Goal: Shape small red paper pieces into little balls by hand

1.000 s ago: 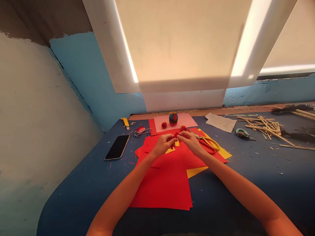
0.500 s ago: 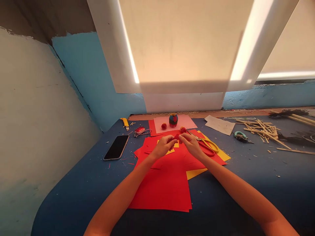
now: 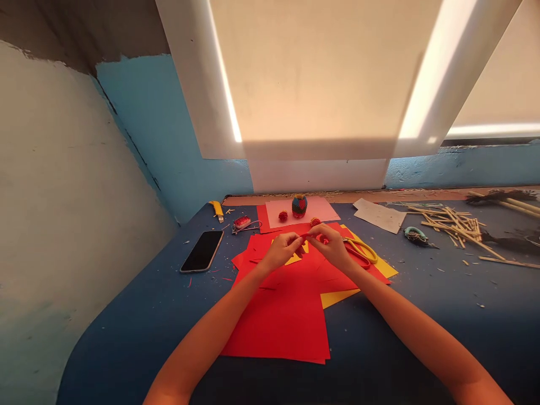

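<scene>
My left hand point(image 3: 286, 249) and my right hand point(image 3: 329, 244) meet over the middle of the table, both pinching a small piece of red paper point(image 3: 305, 236). Fingers partly hide the piece, so its exact shape cannot be made out. Below them lie large red paper sheets point(image 3: 278, 320) and some small yellow paper pieces point(image 3: 294, 259). Just right of my right hand are scissors point(image 3: 366, 250) with one yellow and one red handle, their blades mostly hidden by the hand. Beyond the hands stands a small multicoloured vase-like pot point(image 3: 299, 207), with a red textured ball point(image 3: 283, 216) to its left and another point(image 3: 315, 222) to its right.
A phone point(image 3: 202, 251), a yellow cutter point(image 3: 217, 211) and a red object with a cord point(image 3: 242, 223) lie at left. To the right are grey card point(image 3: 380, 216), thin sticks point(image 3: 455, 225) and a teal-handled tool point(image 3: 417, 236). The wall point(image 3: 172, 140) borders the table.
My right hand has turned, its fingers now arched higher over the red paper piece. The piece looks flatter and narrower between the fingertips. The view has shifted slightly.
</scene>
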The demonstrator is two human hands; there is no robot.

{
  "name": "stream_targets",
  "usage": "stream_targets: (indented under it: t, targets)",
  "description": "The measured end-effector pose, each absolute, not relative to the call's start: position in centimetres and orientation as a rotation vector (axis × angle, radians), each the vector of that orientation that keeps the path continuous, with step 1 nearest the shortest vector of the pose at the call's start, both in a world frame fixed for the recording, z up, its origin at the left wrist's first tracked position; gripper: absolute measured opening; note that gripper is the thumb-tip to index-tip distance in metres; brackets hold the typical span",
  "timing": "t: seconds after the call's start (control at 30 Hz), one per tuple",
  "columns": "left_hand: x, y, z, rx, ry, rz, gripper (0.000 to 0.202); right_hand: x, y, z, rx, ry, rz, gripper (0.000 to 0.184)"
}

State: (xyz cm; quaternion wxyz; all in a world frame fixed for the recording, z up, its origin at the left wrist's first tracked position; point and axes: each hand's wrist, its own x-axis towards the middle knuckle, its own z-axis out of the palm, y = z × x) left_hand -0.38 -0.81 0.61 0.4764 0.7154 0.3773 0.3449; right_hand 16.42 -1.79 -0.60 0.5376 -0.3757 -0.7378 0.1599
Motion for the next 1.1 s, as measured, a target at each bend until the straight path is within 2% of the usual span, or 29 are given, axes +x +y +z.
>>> stream_targets:
  t: [0.17, 0.3, 0.4, 0.6, 0.83, 0.93, 1.1]
  targets:
    - [-0.4, -0.4, 0.2, 1.848, 0.972, 0.909, 0.026, 16.3, -1.7, -1.1, -0.732, -1.902, 0.090, 0.011]
    - [-0.7, -0.3, -0.1, 2.176, 1.084, 1.030, 0.024, 16.4, -1.7, -1.0, -0.797, -1.949, 0.130, 0.014]
    - [-0.8, -0.5, -0.3, 2.282, 1.108, 0.979, 0.024, 16.5, -1.8, -0.8, -0.857, -1.959, 0.196, 0.014]
    - [-0.3, -0.4, -0.2, 1.772, 0.926, 0.940, 0.032, 16.7, -1.7, -1.0, -0.858, -1.906, 0.083, 0.024]
    - [-0.5, -0.4, 0.3, 1.550, 1.021, 0.790, 0.039, 17.3, -1.1, -1.5, -0.786, -2.070, -0.227, 0.016]
    - [-0.5, -0.3, 0.2, 1.547, 0.938, 0.768, 0.033, 17.5, -0.8, -1.6, -0.752, -2.091, -0.283, 0.018]
    - [-0.9, 0.2, 0.2, 1.605, 0.887, 0.943, 0.022, 17.6, -0.8, -1.3, -0.739, -2.170, -0.258, 0.019]
